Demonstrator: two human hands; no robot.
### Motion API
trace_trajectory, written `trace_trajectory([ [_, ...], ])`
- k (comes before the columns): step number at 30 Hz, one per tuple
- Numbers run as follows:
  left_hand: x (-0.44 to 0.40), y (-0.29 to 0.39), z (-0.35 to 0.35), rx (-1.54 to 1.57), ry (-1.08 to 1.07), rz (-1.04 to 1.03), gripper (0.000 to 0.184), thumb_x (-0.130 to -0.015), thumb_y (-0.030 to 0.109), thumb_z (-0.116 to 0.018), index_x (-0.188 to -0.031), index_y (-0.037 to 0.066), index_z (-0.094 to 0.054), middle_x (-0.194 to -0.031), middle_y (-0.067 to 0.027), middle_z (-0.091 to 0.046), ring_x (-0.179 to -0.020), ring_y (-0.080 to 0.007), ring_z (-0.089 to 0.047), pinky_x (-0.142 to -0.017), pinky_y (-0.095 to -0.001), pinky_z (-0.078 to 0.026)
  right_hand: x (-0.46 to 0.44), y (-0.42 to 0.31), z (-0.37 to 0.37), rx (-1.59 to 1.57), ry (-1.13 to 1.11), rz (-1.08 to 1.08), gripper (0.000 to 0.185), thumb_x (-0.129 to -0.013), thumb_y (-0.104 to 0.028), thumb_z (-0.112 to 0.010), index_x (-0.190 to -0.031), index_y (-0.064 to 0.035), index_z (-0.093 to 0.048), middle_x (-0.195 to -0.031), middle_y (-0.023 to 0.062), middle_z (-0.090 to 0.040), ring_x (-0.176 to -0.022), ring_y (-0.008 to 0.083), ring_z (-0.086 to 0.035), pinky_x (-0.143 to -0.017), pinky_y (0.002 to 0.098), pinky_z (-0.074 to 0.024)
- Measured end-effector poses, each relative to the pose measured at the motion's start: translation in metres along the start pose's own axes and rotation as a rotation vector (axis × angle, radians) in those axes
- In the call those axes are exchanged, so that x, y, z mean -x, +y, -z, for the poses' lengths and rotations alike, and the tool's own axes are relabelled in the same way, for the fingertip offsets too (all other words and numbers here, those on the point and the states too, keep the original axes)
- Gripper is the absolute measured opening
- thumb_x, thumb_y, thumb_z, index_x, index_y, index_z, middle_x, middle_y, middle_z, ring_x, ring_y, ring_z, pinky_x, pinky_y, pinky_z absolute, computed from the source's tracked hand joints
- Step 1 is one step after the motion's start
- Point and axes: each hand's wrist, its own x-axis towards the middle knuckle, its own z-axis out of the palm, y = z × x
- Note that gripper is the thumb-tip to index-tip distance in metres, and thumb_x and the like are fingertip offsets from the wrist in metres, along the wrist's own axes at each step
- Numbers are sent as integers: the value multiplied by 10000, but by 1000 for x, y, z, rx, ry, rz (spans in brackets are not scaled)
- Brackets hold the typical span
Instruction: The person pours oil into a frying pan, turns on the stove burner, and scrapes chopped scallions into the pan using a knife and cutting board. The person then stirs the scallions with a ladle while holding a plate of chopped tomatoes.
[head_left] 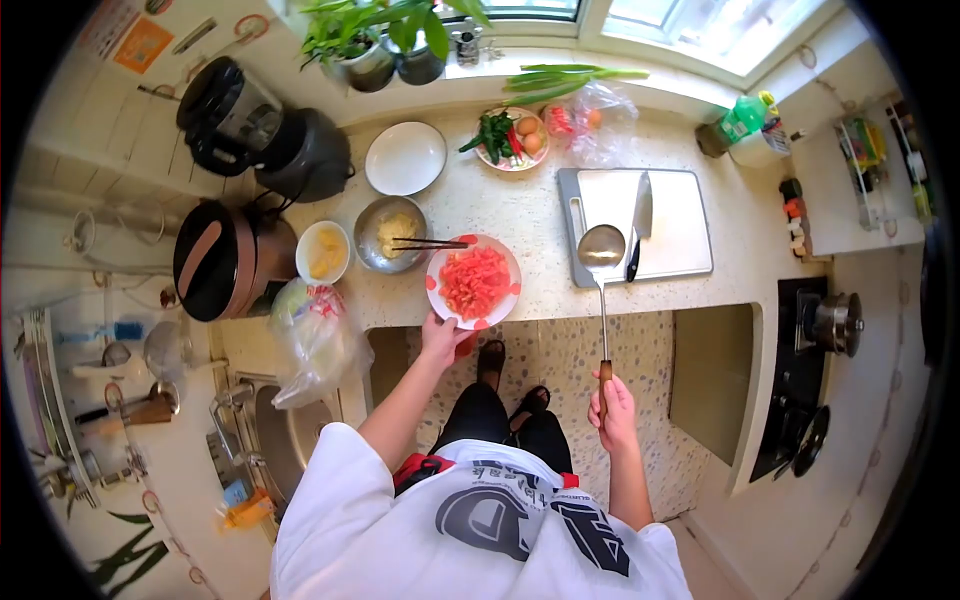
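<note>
My left hand (440, 338) grips the near rim of a plate (513, 262) heaped with chopped red pieces (474, 282), at the counter's front edge. In my right hand (614, 408) is the brown handle of a metal ladle (602, 247), its bowl over the left part of a white cutting board (680, 215). A knife (643, 215) lies on the board just right of the ladle bowl. Chopsticks (425, 243) rest across a metal bowl (372, 257) with a pale yellow mixture, their ends reaching the plate's edge.
Behind stand an empty white plate (405, 158) and a plate with eggs (531, 143), peppers and greens. Left are a small white bowl (302, 254), a plastic bag (318, 340), a cooker (215, 262) and a blender (240, 120). A pot (838, 322) sits on the right stove.
</note>
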Motion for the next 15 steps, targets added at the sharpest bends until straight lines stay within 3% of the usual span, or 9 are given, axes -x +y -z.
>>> trace_trajectory([
  [8, 32, -1, -12, -189, -186, 83, 493, -914, -76, -471, -1389, 7, -366, -1285, -178, -561, -1040, -342, -683, -839, -466, -631, 43, 4, 25, -136, 204, 57, 330, -1051, -278, -549, -1318, -84, -547, -716, 9, -555, -412, 84, -417, -388, 219, -330],
  [15, 89, -2, -96, -381, -474, 134, 505, -879, -63, -500, -1360, 48, -390, -1235, -141, -593, -997, -283, -703, -767, -416, -645, 126, 22, 76, -344, 364, 144, 307, -1061, -232, -528, -1323, -74, -548, -704, -3, -522, -423, 66, -403, -384, 213, -317],
])
